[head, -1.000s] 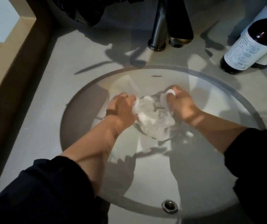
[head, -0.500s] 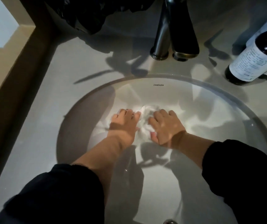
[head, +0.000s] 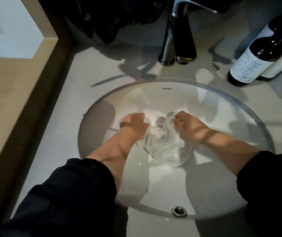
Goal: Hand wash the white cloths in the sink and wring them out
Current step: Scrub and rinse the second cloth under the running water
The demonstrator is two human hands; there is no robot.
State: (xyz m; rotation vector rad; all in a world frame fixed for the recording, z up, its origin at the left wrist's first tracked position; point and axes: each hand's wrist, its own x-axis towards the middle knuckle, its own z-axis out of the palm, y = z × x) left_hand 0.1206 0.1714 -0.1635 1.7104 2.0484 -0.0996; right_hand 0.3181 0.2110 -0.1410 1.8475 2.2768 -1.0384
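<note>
A bunched white cloth (head: 164, 142) lies in the round white sink (head: 222, 185), blurred by motion. My left hand (head: 134, 124) grips its left side with curled fingers. My right hand (head: 188, 126) grips its right side, fingers curled round the fabric. The cloth stretches and sags between the two hands. How many cloths are in the bunch is not clear.
A dark metal faucet (head: 177, 36) stands behind the sink. Two dark bottles with white labels (head: 254, 57) stand at the back right on the grey counter (head: 55, 134). A black cloth heap (head: 113, 17) lies at the back left. The overflow hole (head: 179, 211) is near me.
My hands were pressed together on the cloth half a second ago. They have moved apart, pulling the cloth open between them.
</note>
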